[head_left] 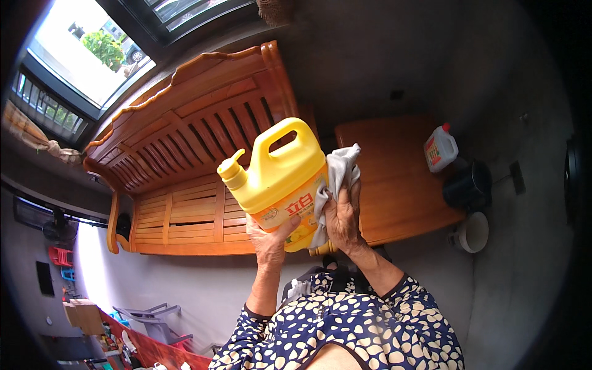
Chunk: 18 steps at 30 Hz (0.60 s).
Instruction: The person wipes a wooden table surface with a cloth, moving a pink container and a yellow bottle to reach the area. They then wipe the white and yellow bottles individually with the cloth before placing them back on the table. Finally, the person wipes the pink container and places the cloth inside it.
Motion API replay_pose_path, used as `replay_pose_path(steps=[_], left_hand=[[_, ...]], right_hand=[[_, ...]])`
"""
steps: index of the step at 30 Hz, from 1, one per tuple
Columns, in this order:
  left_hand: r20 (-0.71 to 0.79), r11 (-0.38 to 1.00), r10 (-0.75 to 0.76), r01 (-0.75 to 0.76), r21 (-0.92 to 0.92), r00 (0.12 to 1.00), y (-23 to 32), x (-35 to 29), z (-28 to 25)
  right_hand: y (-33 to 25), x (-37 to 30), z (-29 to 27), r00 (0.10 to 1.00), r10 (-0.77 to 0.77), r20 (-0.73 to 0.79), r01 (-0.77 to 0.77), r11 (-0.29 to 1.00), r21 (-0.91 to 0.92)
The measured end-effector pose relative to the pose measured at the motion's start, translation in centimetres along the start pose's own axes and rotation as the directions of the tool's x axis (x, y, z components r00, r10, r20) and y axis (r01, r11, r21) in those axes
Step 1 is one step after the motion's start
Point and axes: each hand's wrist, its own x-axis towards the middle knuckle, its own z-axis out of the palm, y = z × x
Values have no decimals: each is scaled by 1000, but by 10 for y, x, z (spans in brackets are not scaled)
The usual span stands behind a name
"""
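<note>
A large yellow jug [280,179] with a loop handle and a pump top is held up in front of me, tilted a little to the left. My left hand [269,242] grips its lower left side, with the thumb across the printed label. At the jug's right side my right hand [343,216] presses a grey cloth [340,171] against the wall of the jug. The cloth is bunched between my palm and the plastic, and one end sticks up above the fingers. The jug hides some of my left fingers.
Behind the jug stands a slatted wooden bench [179,213]. A wooden table [394,179] to the right bears a white jug with a red cap [441,148] and a dark kettle-like vessel [468,185]. A white bucket [472,233] sits beside it. A grey chair [151,317] is at lower left.
</note>
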Motion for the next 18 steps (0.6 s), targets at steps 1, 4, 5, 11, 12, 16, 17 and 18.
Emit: replay_pose_path(steps=[1, 4, 5, 11, 12, 16, 17, 18], left_hand=[[-2, 999, -24, 23, -25, 1000, 1, 2, -3], [-6, 993, -58, 57, -105, 998, 4, 5, -3], [-8, 992, -69, 68, -106, 998, 3, 5, -4], [0, 990, -94, 93, -109, 996, 1, 5, -17], [12, 987, -113, 114, -111, 994, 0, 8, -23], [27, 980, -114, 117, -161, 993, 3, 4, -15], [23, 977, -115, 117, -176, 993, 3, 4, -14], [10, 976, -113, 113, -185, 994, 3, 4, -12]], right_hand=[[2, -6, -2, 1000, 21, 15, -21, 1000, -18], [10, -31, -8, 994, 72, 79, -71, 997, -8], [13, -34, -11, 991, 109, 81, -113, 993, 34], [25, 11, -37, 885, 198, 421, -360, 866, 348], [25, 24, -41, 874, 139, 466, -328, 876, 354], [42, 50, -34, 811, 5, 585, -368, 782, 504], [40, 47, -33, 833, 79, 547, -386, 791, 474], [38, 42, -30, 849, 152, 506, -407, 799, 443]])
